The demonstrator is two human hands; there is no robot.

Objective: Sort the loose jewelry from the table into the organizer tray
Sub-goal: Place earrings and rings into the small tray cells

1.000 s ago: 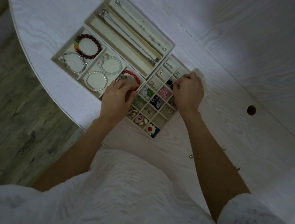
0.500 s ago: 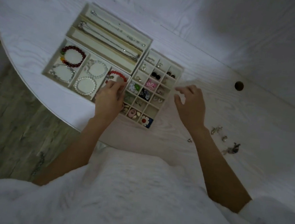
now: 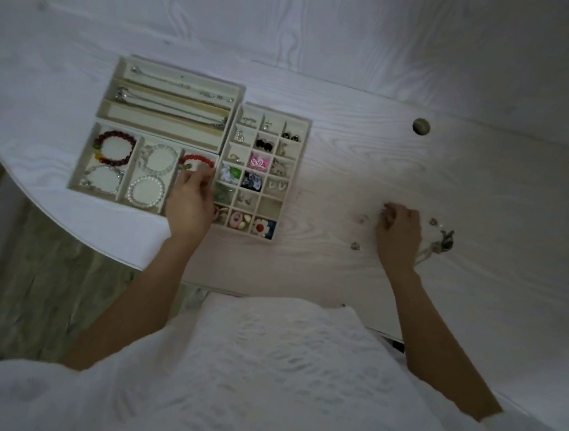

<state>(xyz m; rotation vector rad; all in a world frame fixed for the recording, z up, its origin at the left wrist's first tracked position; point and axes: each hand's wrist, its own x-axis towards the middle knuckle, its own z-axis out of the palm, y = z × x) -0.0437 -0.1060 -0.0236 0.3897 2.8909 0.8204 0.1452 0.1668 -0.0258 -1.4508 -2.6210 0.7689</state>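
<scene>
The beige organizer tray [image 3: 229, 131] lies at the table's left, with necklaces in its long slots, bracelets lower left and earrings in a small grid. My left hand [image 3: 189, 202] rests on the wall between the bracelet part and the grid. Its fingers curl over that wall beside a red bracelet [image 3: 196, 160]. To the right, my right hand [image 3: 399, 230] is down on the table, fingertips pinching a small loose piece of jewelry [image 3: 386, 213]. Other loose pieces lie around it: one at its left [image 3: 363, 218], one nearer me [image 3: 355, 245], one at its right [image 3: 433, 222] and a dark tangled piece [image 3: 446, 239].
The white wood-grain table [image 3: 339, 82] has a round cable hole [image 3: 421, 126] behind my right hand. Its curved edge runs down the left side, with the floor [image 3: 30, 279] below. My white garment fills the bottom of the view.
My right hand has left the earring grid and moved right and down to the loose pieces, where its fingers have curled onto one. My left hand stays at the tray.
</scene>
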